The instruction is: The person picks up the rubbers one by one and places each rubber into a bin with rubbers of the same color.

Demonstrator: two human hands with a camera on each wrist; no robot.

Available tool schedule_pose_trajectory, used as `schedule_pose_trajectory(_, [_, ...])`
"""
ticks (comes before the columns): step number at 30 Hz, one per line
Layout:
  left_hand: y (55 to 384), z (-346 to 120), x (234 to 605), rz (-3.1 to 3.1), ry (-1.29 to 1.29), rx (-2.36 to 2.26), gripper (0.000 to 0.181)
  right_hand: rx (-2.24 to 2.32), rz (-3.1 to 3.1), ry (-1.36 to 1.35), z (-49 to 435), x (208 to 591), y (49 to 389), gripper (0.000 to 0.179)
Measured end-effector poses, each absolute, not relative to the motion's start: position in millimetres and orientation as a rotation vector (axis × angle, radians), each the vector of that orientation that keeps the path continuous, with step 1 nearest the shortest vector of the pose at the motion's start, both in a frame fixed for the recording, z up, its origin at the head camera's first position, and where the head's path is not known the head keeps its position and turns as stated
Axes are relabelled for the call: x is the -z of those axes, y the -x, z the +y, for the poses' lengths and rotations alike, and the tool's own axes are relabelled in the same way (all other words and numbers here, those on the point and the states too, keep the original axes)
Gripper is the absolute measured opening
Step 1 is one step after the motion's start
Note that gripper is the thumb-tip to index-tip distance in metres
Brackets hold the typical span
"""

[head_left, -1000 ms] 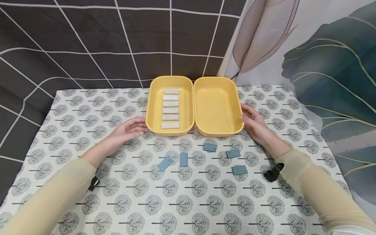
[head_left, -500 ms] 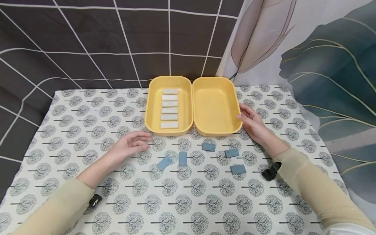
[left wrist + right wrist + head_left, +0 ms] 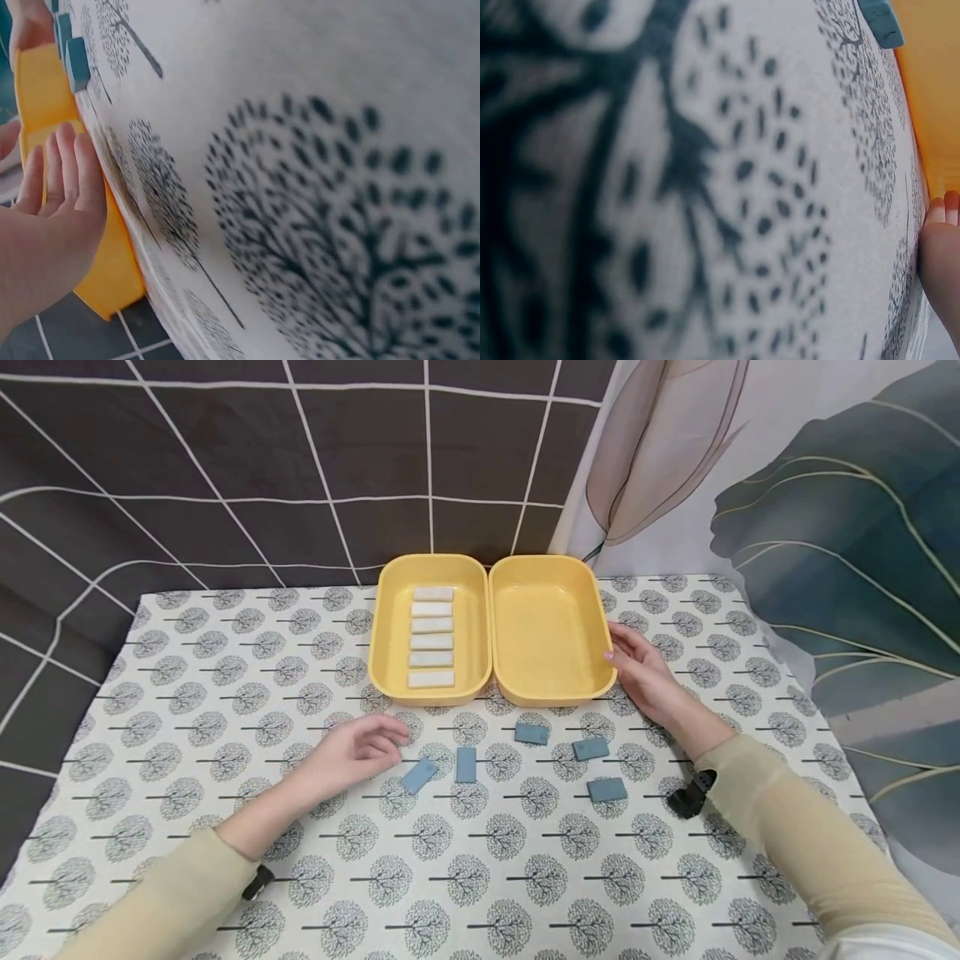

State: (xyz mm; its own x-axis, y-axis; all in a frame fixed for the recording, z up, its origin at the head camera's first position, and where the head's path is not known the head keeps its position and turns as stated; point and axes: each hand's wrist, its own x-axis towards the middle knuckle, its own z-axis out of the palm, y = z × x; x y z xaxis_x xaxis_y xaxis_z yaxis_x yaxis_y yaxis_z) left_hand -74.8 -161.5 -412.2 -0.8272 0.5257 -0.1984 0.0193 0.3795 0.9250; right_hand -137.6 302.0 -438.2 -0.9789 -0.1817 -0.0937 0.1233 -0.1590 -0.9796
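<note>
The close-fitting left sleeve (image 3: 168, 893) and right sleeve (image 3: 806, 843) are plain beige, duller toward their cuffs (image 3: 735, 777), with a small black left wrist camera (image 3: 258, 882) and an angular black right wrist camera (image 3: 692, 796) beside them, while white fabric (image 3: 892, 942) shows at the right sleeve's upper end.

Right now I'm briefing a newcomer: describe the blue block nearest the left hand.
Find the two yellow boxes on the cloth. Five blue blocks lie in front of them. Yours is the leftmost block, beside the left hand, the only one set steeply diagonal.
</note>
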Motion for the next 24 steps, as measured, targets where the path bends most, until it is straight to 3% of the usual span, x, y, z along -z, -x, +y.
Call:
schedule_pose_trajectory(15, [69.9, -140.3, 416.6, 2.525, -0.732, -1.049, 0.030, 2.248, 1.898, 0.058, 300.8, 437.2, 138.4, 0.060])
schedule_pose_trajectory(24, [66.4, -135.7, 415.0, 2.597, -0.757, -0.896, 0.029, 2.209, 1.931, 0.046, 301.8, 437.8, 137.5, 0.063])
